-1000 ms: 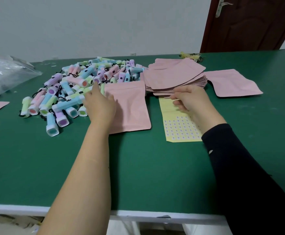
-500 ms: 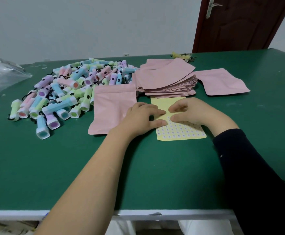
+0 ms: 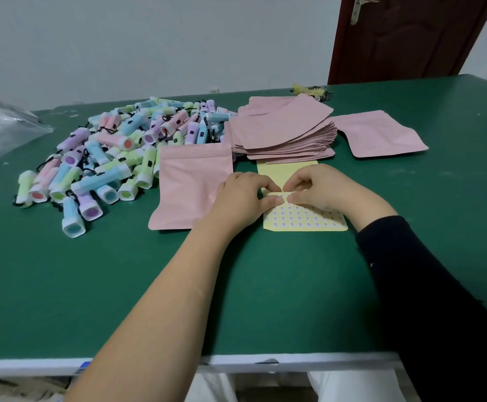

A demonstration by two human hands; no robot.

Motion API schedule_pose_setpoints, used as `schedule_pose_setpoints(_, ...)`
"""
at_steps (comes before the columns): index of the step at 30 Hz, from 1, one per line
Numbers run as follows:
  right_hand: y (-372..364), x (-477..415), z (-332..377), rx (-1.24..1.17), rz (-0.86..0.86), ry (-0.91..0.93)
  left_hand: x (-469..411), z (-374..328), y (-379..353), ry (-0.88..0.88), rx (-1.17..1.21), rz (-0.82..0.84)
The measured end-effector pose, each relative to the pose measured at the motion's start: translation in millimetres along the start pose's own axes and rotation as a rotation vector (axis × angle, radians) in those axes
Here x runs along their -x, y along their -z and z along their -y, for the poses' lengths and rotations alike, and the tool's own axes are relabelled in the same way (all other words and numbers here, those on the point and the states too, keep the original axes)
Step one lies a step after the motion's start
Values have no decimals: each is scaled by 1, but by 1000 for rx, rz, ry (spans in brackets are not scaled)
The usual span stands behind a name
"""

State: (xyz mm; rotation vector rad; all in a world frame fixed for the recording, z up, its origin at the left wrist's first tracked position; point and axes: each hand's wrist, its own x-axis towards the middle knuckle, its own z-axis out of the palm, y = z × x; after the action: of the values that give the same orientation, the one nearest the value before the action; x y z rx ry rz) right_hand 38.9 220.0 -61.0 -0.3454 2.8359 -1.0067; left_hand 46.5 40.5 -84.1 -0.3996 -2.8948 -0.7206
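Observation:
A yellow sticker sheet [image 3: 306, 220] with rows of small round stickers lies on the green table [image 3: 120, 285]. My left hand [image 3: 242, 198] and my right hand [image 3: 326, 188] meet over its middle, fingertips curled onto the sheet. Both pinch at the sheet's surface where the thumbs touch. A single pink zip pouch [image 3: 190, 184] lies flat just left of my left hand, partly under my wrist.
A heap of pastel mini flashlights [image 3: 114, 158] covers the table's left. A stack of pink pouches [image 3: 283, 132] sits behind the sheet, with one loose pouch [image 3: 381, 134] to its right. A clear plastic bag [image 3: 1, 132] lies far left. A brown door [image 3: 404, 36] stands behind.
My left hand left the pouch by the flashlights and came right onto the sticker sheet. My right hand slid down from the pouch stack; both now pinch at the sheet.

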Motion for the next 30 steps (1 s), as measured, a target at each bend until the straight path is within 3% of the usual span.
schedule_pose_setpoints(11,-4,-1,7,45,-52,-49,1,-12,-5,172,96,-82)
schedule_pose_setpoints(30,-5,-1,5,-45,-205,36,1,-11,-6,173,74,-101)
